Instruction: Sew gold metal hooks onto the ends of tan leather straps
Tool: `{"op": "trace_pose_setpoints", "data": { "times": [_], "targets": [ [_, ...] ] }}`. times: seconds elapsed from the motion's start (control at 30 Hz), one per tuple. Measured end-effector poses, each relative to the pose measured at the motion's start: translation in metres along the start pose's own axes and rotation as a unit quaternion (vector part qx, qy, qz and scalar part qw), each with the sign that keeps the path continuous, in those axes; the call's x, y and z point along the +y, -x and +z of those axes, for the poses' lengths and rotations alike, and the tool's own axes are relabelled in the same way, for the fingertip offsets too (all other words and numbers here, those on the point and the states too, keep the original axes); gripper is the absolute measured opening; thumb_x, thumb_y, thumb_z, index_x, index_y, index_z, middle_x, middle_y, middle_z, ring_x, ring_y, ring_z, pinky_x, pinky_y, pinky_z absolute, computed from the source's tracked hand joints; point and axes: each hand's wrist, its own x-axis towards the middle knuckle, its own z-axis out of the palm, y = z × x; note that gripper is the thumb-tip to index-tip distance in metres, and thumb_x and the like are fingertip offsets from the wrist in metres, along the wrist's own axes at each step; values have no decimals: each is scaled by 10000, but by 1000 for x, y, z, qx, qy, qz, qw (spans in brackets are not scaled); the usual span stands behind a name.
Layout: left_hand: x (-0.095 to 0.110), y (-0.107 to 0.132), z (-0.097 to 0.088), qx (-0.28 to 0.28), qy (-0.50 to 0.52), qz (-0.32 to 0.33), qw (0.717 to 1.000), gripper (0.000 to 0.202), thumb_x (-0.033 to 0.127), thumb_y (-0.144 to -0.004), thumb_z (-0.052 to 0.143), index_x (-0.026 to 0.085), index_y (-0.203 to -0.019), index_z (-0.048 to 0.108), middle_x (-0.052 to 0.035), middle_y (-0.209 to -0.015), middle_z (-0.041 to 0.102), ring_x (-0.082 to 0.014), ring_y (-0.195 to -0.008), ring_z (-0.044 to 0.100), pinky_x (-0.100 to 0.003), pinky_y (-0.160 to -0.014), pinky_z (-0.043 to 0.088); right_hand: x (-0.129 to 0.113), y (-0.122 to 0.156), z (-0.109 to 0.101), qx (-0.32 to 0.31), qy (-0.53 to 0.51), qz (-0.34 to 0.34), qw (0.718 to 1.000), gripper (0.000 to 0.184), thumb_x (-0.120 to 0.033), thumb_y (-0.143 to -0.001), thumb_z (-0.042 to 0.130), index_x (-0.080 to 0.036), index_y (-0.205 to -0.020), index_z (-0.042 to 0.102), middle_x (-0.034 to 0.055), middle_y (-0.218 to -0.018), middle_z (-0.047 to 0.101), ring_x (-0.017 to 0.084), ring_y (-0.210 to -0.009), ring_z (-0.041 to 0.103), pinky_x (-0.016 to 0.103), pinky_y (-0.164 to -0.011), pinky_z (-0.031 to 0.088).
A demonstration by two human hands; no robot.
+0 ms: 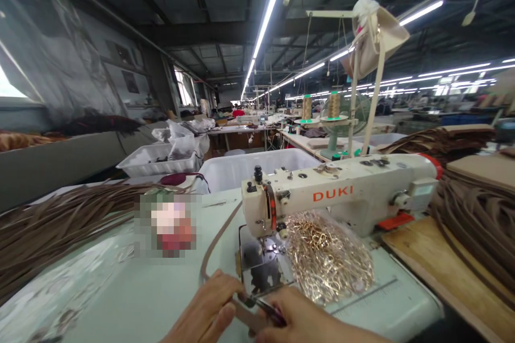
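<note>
My left hand [211,305] is closed on a narrow taupe strap [217,238], pinching it near its end. From there the strap loops up across the pale green table toward the head of the sewing machine [338,187]. My right hand [300,313] is closed around a small metal tool with a dark purple handle [276,315]; its tip reaches the strap beside my left fingers. Fingers hide much of the tool, so its exact kind is unclear. Just beyond my right hand lies a clear plastic bag of gold-coloured metal hooks [328,257], under the machine's arm.
Brown straps [72,220] lie heaped at the left. More brown strips [478,220] are stacked at the right, beside a wooden board [434,268]. Behind the machine stands a white plastic bin [257,163]. A thread stand with spools [333,104] rises beyond it.
</note>
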Motion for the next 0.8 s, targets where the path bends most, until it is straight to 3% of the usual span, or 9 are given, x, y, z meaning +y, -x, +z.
{"op": "trace_pose_setpoints", "data": {
  "times": [0.07, 0.2, 0.3, 0.37, 0.43, 0.5, 0.57, 0.7, 0.8],
  "targets": [
    [-8, 0, -11, -24, -53, 8, 998, 386, 545, -936, 364, 207, -941, 550, -27, -894, 576, -210, -884, 542, -407, -987, 314, 6, 20, -8, -1, -15, 47, 999, 167, -297, -758, 582, -157, -668, 595, -70, -499, 360, 50, -447, 304, 158, -395, 198],
    [-6, -6, -22, -63, -147, -8, 987, 206, 302, -949, 438, 183, -817, 542, -21, -835, 543, -186, -834, 529, -350, -865, 409, 5, 48, -25, 40, 85, 78, 992, 234, -296, -862, 455, -170, -783, 636, -28, -555, 549, 93, -560, 484, 174, -544, 335],
    [12, -15, -3, -31, -195, 4, 980, 118, 245, -910, 484, 196, -987, 559, -82, -1110, 526, -248, -1069, 475, -407, -932, 393, 6, 52, -29, 102, 187, 72, 974, 219, -321, -855, 490, -176, -745, 612, 7, -647, 601, 143, -704, 540, 216, -641, 359],
    [25, -22, 19, -18, -185, 59, 981, 267, 297, -894, 514, 193, -1139, 505, -113, -1231, 486, -275, -1157, 430, -414, -964, 383, 10, 48, -28, 148, 195, 56, 968, 235, -348, -847, 509, -170, -719, 593, 12, -666, 597, 147, -691, 536, 219, -610, 348],
    [32, -28, 36, -37, -148, 103, 983, 203, 323, -931, 438, 180, -1047, 522, -93, -1062, 582, -239, -994, 542, -340, -860, 451, 14, 42, -27, 148, 113, 45, 981, 238, -345, -837, 528, -162, -689, 566, -14, -576, 558, 117, -567, 504, 201, -531, 324],
    [30, -32, 45, -60, -115, 94, 987, 235, 274, -966, 319, 190, -852, 506, -29, -786, 600, -176, -715, 582, -252, -670, 466, 17, 40, -28, 133, 6, 45, 990, 216, -329, -819, 560, -158, -687, 554, -46, -492, 511, 85, -466, 450, 182, -472, 296],
    [23, -34, 48, -80, -97, 62, 990, 265, 217, -965, 268, 201, -785, 461, 10, -673, 561, -143, -585, 555, -213, -567, 422, 19, 42, -30, 147, -34, 49, 987, 189, -314, -829, 558, -156, -725, 564, -49, -499, 533, 67, -441, 429, 168, -464, 293],
    [14, -39, 54, -96, -77, 42, 992, 207, 208, -939, 294, 214, -819, 462, 8, -733, 585, -134, -592, 574, -187, -536, 402, 20, 42, -29, 173, 46, 20, 984, 211, -297, -873, 507, -161, -725, 568, -38, -532, 576, 60, -467, 473, 147, -509, 341],
    [15, -41, 60, -89, -61, 15, 994, 218, 226, -954, 282, 219, -842, 469, 7, -753, 605, -138, -633, 595, -185, -560, 412, 25, 35, -39, 125, 56, 8, 991, 308, -378, -914, 435, -158, -747, 572, -15, -592, 616, 75, -456, 520, 147, -457, 363]
  ]
}}
